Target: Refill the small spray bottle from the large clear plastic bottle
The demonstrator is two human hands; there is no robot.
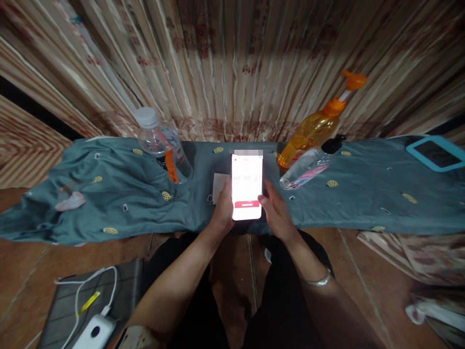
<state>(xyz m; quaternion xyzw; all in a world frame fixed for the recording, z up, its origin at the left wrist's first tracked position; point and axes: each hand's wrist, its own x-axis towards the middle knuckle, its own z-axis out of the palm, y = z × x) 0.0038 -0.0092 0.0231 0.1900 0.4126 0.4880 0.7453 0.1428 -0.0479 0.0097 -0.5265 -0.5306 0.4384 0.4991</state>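
Observation:
Both of my hands hold a smartphone (247, 189) upright, over the near part of a cloth-covered surface. Its bright screen shows a timer reading 00:00:37 and a red button below. My left hand (221, 213) grips the left edge, with most of its fingers behind the phone. On the right edge is my right hand (276, 212), its thumb against the lower right of the screen. A pale flat piece (220, 186), perhaps paper, lies partly hidden behind my left hand.
A clear white-capped bottle (165, 150) stands at left. To the right are an orange pump bottle (308, 133), a clear black-topped bottle (307, 167) and a blue-framed device (436, 152). Teal cloth (363, 203) covers the surface before a curtain (232, 72). A white power bank (95, 332) sits lower left.

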